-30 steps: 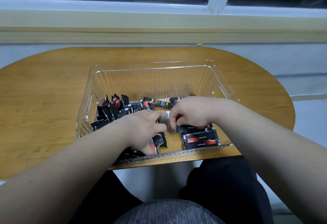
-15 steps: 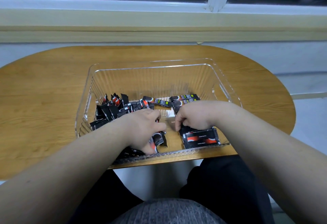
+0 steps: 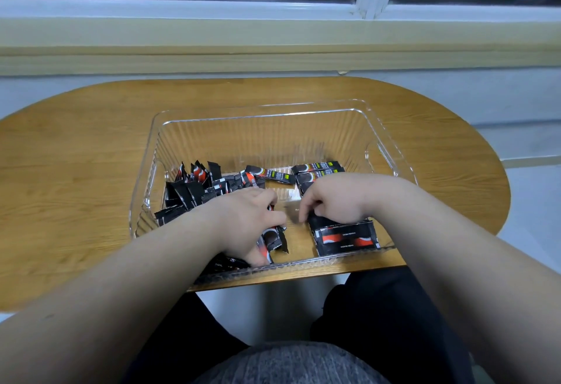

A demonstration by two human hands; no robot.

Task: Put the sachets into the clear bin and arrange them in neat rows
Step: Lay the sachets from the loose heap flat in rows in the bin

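A few sachets (image 3: 271,239) are gripped in the left hand (image 3: 249,223), inside the bin (image 3: 258,116). The right hand (image 3: 334,201) is curled at the end of the row (image 3: 346,236); whether the row is pinched cannot be told. The row could be knocked crooked by a hard push. Since a second ago, the right hand has been drawn nearer, so the far sachets (image 3: 318,168) are uncovered.
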